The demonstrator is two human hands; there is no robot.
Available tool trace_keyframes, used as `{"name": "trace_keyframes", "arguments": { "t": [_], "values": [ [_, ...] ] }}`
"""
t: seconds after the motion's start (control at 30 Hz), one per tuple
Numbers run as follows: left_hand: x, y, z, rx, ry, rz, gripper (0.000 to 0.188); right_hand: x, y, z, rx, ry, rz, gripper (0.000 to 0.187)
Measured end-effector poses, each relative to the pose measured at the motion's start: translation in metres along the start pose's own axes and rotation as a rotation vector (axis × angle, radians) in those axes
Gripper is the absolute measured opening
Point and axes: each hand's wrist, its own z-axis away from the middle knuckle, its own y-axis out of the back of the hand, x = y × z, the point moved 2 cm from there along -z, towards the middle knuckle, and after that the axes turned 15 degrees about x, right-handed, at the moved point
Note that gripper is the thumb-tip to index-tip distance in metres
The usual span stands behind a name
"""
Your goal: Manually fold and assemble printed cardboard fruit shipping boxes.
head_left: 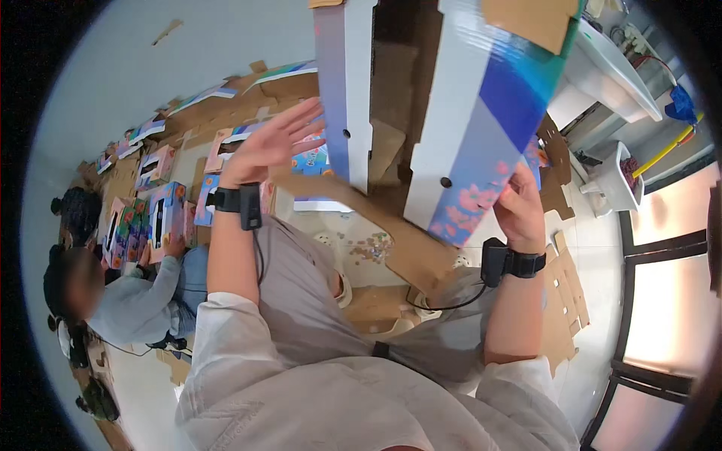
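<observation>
A large printed cardboard box (459, 135) stands upright in front of me, white, purple and teal with pink flowers. Its side gapes, showing bare brown cardboard inside. A brown cardboard flap (391, 229) hangs slanting from its lower end toward my knees. My right hand (519, 207) is closed on the box's lower right edge, the thumb on the printed face and the other fingers mostly hidden behind. Beside the left panel, my left hand (280, 143) is open with its fingers stretched toward the box. Whether its fingertips touch the panel I cannot tell.
At left, a co-worker in a grey top (143, 301) handles a blue flowered carton (165, 218) among several others. Small cardboard scraps (370, 248) lie on the floor between my feet. Flattened cardboard (568, 301) lies at right, and a white sink (613, 71) stands behind.
</observation>
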Motion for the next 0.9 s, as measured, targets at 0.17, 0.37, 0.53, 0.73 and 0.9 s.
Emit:
{"name": "trace_keyframes", "arguments": {
  "t": [0.17, 0.37, 0.53, 0.73, 0.9],
  "values": [
    [-0.018, -0.018, -0.005, 0.166, -0.070, 0.144, 0.120, -0.010, -0.011, 0.011, 0.013, -0.018, -0.180, 0.067],
    [-0.020, -0.045, 0.007, 0.379, 0.073, -0.084, 0.080, -0.001, -0.018, -0.014, 0.247, -0.136, 0.047, 0.041],
    [-0.007, -0.056, 0.009, 0.517, 0.095, -0.034, 0.079, 0.009, -0.038, -0.008, 0.340, -0.247, -0.042, 0.045],
    [-0.004, -0.064, 0.011, 0.607, -0.187, -0.343, 0.091, 0.006, -0.032, -0.006, 0.267, -0.077, 0.139, 0.045],
    [-0.001, -0.055, 0.011, 0.596, -0.285, -0.395, 0.072, 0.009, -0.035, -0.007, 0.316, -0.048, 0.179, 0.050]
  ]
}}
